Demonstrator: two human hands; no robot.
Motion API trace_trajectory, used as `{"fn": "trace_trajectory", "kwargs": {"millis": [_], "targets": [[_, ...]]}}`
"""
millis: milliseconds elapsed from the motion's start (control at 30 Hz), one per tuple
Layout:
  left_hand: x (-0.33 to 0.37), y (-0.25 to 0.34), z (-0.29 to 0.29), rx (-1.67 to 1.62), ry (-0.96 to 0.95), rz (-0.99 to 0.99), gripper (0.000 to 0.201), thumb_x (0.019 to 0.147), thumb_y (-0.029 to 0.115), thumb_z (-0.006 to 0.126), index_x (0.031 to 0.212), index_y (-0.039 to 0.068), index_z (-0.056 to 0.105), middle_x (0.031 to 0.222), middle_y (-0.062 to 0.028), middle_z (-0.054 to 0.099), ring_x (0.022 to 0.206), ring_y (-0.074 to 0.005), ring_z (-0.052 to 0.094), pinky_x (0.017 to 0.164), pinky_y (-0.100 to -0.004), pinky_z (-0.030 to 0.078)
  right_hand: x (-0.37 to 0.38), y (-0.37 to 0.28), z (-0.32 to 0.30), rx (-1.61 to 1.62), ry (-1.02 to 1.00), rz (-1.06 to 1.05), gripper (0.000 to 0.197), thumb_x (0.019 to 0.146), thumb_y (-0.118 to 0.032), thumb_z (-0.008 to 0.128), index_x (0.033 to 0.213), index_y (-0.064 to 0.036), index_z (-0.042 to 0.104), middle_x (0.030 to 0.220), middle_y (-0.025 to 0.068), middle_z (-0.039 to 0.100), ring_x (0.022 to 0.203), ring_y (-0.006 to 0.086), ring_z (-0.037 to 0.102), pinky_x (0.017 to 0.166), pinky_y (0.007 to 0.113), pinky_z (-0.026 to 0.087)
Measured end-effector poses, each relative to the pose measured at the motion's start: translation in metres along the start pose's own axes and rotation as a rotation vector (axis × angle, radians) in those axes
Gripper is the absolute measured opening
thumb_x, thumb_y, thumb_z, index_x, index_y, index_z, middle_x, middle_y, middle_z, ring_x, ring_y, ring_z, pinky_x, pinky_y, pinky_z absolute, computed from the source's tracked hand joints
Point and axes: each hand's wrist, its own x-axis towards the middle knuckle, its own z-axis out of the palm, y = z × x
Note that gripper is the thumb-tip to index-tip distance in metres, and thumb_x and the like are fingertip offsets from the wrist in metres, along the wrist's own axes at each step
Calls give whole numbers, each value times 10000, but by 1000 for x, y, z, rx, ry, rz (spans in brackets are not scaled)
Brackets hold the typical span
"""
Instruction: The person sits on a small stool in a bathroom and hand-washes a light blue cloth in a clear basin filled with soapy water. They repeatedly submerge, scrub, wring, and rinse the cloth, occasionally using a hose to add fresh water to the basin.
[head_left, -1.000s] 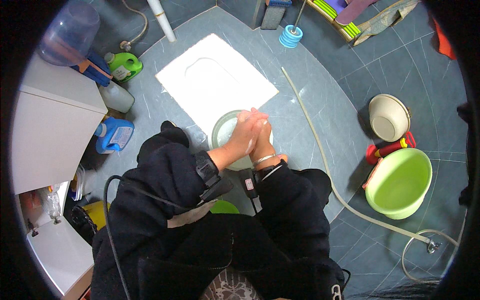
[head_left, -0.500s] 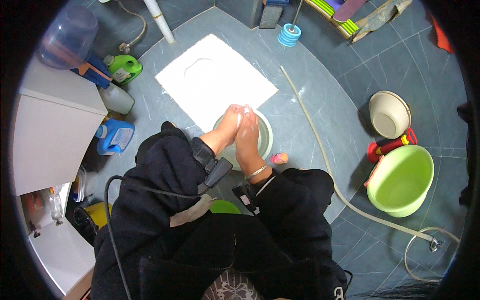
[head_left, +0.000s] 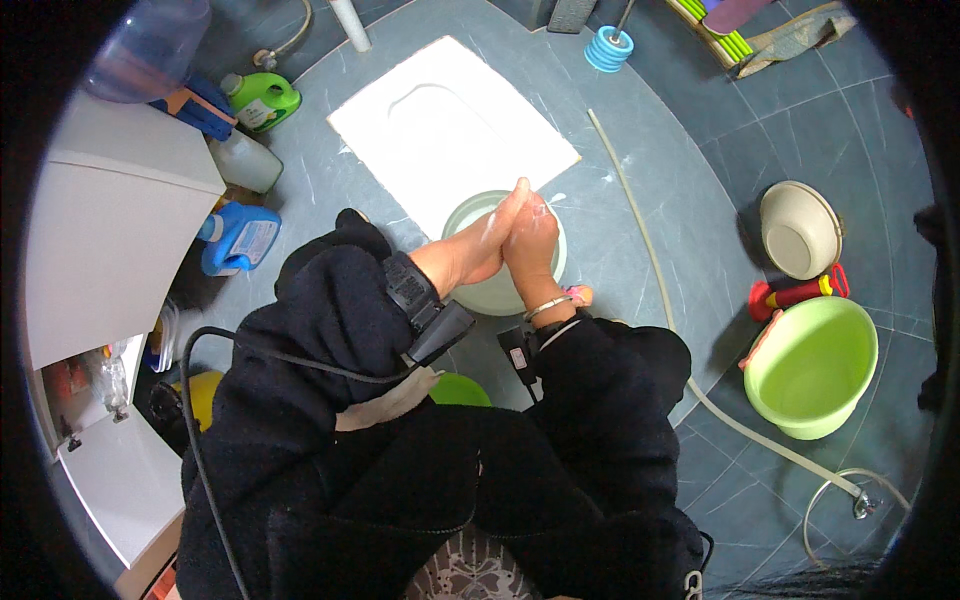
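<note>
My left hand (head_left: 478, 245) and my right hand (head_left: 532, 238) are pressed palm to palm, fingers stretched forward, with white lather on them. They hover over a round pale green basin (head_left: 497, 297) that stands on the grey tiled floor just in front of my knees. Neither hand holds an object. A bangle circles my right wrist, and dark devices are strapped to both wrists over black sleeves.
A white squat toilet pan (head_left: 450, 120) lies beyond the basin. A thin hose (head_left: 650, 260) runs across the floor to the right, past a beige bowl (head_left: 800, 230) and a lime green bucket (head_left: 810, 365). Blue (head_left: 240, 240) and green (head_left: 260, 100) bottles stand by a white cabinet (head_left: 110, 230) at left.
My joined hands have shifted forward and lower over the basin, and the fingers have straightened out from a tighter clasp.
</note>
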Motion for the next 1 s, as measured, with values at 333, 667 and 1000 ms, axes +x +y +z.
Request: {"fn": "trace_trajectory", "kwargs": {"millis": [333, 667, 1000], "targets": [[-4, 0, -10, 171, 40, -39, 687, 895, 603, 372, 1326, 68, 376, 1370, -95, 378, 1285, -228, 292, 1077, -372, 217, 0, 10, 6, 262, -132, 257, 268, 897, -227, 443, 792, -25, 583, 703, 120, 585, 638, 246, 564, 576, 370, 457], [-8, 39, 7, 358, 2, 313, 491, 863, 256, 621, 1274, 54, 444, 1189, -68, 529, 1015, -138, 543, 759, -272, 498, 47, -52, -84, 1005, -359, 533, 332, 932, -153, 429, 1210, 13, 499, 1136, 104, 546, 1007, 208, 544, 856, 346, 453], [-4, 41, 5, 237, 54, 390, 320, 877, 110, 564, 1185, 75, 488, 960, -6, 567, 778, -79, 534, 647, -214, 439, 54, -58, -106, 776, -341, 539, 235, 851, -125, 609, 1065, -26, 609, 919, 40, 626, 814, 137, 591, 621, 260, 470]]}}
